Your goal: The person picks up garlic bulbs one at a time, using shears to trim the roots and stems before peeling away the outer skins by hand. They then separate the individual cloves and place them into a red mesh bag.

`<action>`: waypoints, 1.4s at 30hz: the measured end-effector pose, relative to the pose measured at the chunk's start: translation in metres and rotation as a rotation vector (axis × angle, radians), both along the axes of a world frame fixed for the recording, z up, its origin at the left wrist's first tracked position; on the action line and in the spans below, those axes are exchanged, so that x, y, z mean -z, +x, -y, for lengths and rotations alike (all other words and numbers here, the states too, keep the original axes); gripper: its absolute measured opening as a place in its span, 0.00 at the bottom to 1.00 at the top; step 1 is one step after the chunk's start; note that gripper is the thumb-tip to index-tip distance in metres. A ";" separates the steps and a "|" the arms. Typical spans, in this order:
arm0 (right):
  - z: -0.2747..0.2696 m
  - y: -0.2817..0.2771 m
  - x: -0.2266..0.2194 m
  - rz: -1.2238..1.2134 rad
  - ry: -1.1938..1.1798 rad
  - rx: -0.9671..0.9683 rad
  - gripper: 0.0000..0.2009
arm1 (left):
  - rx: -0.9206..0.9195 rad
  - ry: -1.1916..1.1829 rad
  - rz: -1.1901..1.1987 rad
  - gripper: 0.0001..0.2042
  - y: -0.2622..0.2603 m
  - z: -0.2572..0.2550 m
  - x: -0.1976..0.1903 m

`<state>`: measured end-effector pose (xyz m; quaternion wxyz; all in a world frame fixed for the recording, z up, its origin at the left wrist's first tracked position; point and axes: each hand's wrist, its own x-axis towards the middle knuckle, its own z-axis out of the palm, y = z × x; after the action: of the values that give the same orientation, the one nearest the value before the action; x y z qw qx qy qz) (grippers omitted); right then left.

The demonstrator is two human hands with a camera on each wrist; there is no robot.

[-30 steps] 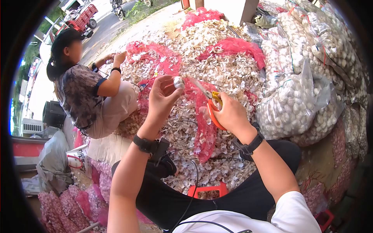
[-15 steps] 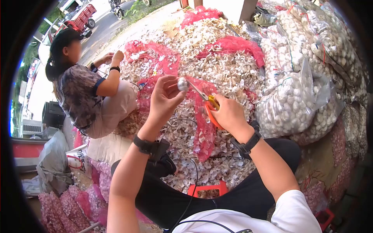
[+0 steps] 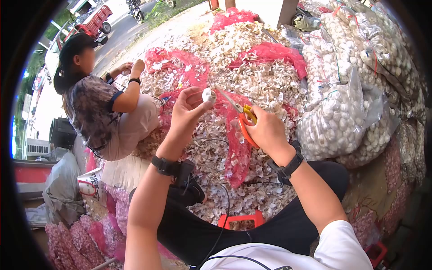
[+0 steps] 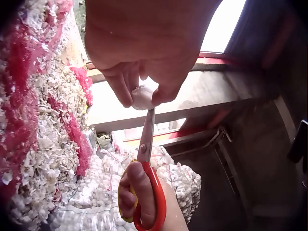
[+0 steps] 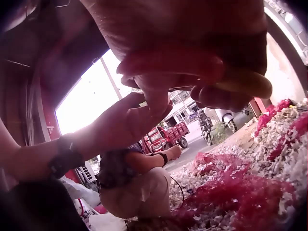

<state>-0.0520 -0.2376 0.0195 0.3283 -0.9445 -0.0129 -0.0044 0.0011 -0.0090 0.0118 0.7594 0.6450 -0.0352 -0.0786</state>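
Note:
My left hand (image 3: 188,108) pinches a white garlic bulb (image 3: 208,95) between thumb and fingertips, out in front of me above the heap of peelings. In the left wrist view the same garlic bulb (image 4: 142,98) shows below the fingers, with the blade tips right at its underside. The scissors (image 3: 236,106) have an orange-and-yellow handle, and my right hand (image 3: 271,131) grips them, blades slanting up toward the bulb. From the right wrist, the dark underside of that hand and the handle cover much of the scene, and the bulb is hidden.
Papery garlic peelings (image 3: 270,85) and pink netting (image 3: 236,157) spread across the ground. Clear sacks of garlic (image 3: 335,119) are stacked at the right. Another person (image 3: 96,99) crouches at the left. A thin black cable (image 3: 228,202) runs near my legs, above a red stool (image 3: 243,219).
The scissors' tips came up to the bulb half a second ago and now sit slightly off it in the head view. The bulb has turned in my left fingers.

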 end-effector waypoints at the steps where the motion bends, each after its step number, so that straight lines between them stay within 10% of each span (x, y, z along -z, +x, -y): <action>1: 0.000 0.000 0.005 0.000 0.000 -0.001 0.21 | -0.005 0.041 0.023 0.25 -0.001 0.002 -0.001; 3: 0.000 -0.001 0.013 0.365 0.071 -0.045 0.22 | 0.010 0.065 0.082 0.25 -0.006 0.006 -0.003; 7: 0.003 0.000 0.006 -0.028 -0.109 -0.044 0.21 | 0.028 0.087 0.170 0.24 -0.012 0.012 -0.005; 13: 0.002 0.001 0.013 0.368 0.034 -0.057 0.20 | -0.022 0.116 0.106 0.24 -0.007 0.006 -0.006; 16: 0.005 0.000 0.004 -0.089 -0.120 -0.044 0.19 | -0.014 -0.001 0.015 0.22 -0.005 0.004 -0.001; 21: 0.000 0.002 0.015 0.456 0.054 -0.074 0.22 | -0.001 -0.235 -0.127 0.21 -0.002 -0.002 -0.003; 25: 0.001 0.001 0.007 0.053 -0.083 -0.019 0.24 | 0.098 -0.261 -0.146 0.21 -0.007 0.005 -0.010; 34: -0.008 0.011 0.004 -0.232 1.276 0.029 0.09 | 0.196 0.421 0.274 0.28 -0.029 0.029 0.006; 42: 0.038 0.013 -0.021 -0.170 1.008 0.142 0.10 | 0.285 0.180 0.124 0.31 -0.039 0.039 0.002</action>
<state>-0.0391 -0.2760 0.0403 0.7413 -0.6647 0.0818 0.0444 -0.0375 -0.0484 0.0097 0.6761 0.7024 -0.1661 -0.1484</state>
